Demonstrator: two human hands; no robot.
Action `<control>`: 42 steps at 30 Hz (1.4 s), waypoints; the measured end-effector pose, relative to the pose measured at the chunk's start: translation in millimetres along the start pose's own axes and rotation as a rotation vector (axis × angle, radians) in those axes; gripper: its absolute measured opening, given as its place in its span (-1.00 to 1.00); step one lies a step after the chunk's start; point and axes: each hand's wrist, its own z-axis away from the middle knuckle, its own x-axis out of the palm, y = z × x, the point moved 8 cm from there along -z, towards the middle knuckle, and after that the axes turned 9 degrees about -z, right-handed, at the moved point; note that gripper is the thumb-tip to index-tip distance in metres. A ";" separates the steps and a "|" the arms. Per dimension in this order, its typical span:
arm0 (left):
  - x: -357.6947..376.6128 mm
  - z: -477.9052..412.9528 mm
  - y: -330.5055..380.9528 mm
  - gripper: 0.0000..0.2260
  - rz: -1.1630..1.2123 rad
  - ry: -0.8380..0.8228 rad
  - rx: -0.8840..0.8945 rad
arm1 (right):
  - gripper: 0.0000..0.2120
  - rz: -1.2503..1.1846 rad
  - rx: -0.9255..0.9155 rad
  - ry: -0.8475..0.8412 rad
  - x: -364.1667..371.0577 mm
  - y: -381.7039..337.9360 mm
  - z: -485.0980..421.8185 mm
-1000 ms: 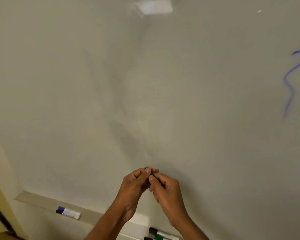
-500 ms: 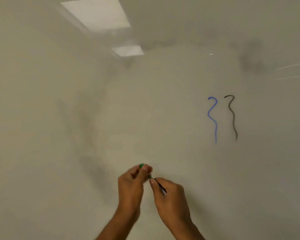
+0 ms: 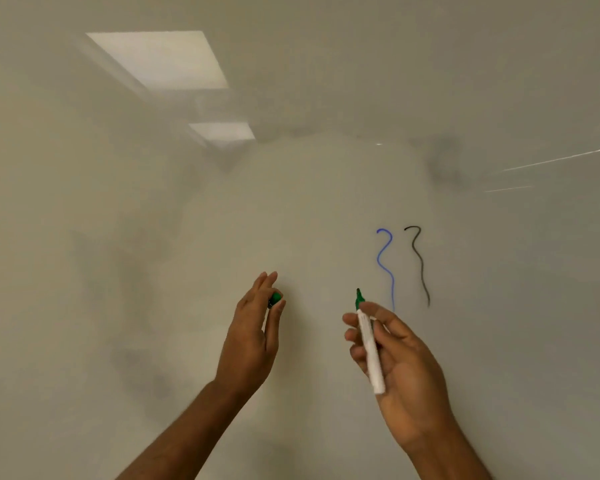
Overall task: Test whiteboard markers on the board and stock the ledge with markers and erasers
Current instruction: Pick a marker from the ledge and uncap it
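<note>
Head camera shows the right hand (image 3: 395, 362) curled round one slim white-barrelled green marker (image 3: 369, 344), bare tip pointing up at the glossy white board (image 3: 153, 237) — light, stiff, smooth plastic, I'd judge, best gripped on the barrel close to the nib. Well apart, the left hand (image 3: 253, 334) pinches one small green cap (image 3: 275, 298) between thumb and fingers; easily dropped, I'd say. Beyond stand two test marks side by side — one blue wavy line (image 3: 385, 265), one black wavy line (image 3: 418, 261). No green mark yet.

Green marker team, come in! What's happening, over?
Right hand grips uncapped white-barrelled green marker, tip up. Left hand pinches green cap. Nothing between tip and glossy whiteboard.
</note>
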 end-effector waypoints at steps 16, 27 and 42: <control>34.1 -17.7 -14.5 -0.62 -0.365 0.092 0.368 | -0.88 0.591 -0.575 0.156 20.7 -55.6 -70.3; 33.4 -17.0 -13.7 -0.62 -0.376 0.119 0.384 | -0.96 0.957 -0.793 0.130 5.2 -38.9 -80.0; 9.4 2.1 4.0 -0.80 0.647 0.049 -0.498 | -0.91 0.727 -0.376 -0.025 -16.1 -3.4 10.1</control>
